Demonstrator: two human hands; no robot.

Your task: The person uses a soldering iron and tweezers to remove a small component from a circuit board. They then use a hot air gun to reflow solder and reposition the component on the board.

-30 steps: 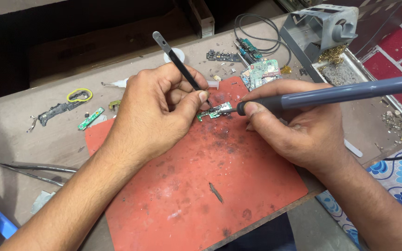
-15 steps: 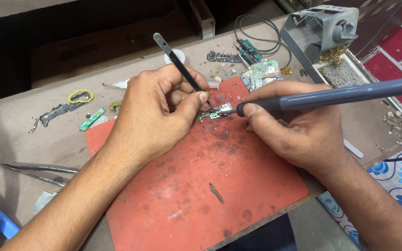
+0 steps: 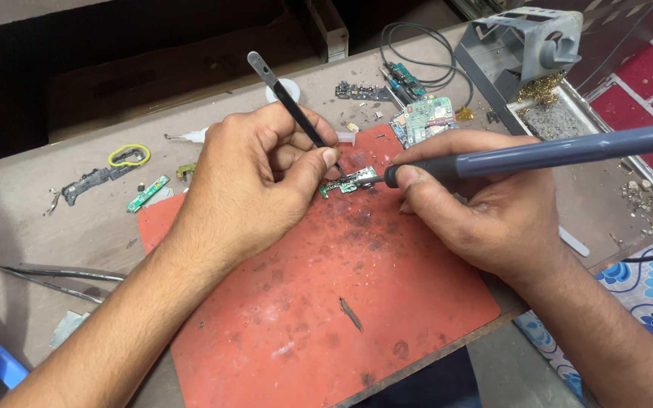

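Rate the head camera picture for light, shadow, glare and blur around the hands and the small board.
Head view: soft, even light, with only faint shadows under the left hand and right hand on the red mat. No strong glare. The small green circuit board, black tweezers and grey soldering iron look sharp. The top left background is dark; mild wide-angle stretching shows at the edges.

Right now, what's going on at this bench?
A person is working on a small green circuit board lying on a red mat. The left hand holds black tweezers down at the board. The right hand grips a grey soldering iron, its tip at the board's edge. More board pieces, a second pair of tweezers and an iron stand lie around.
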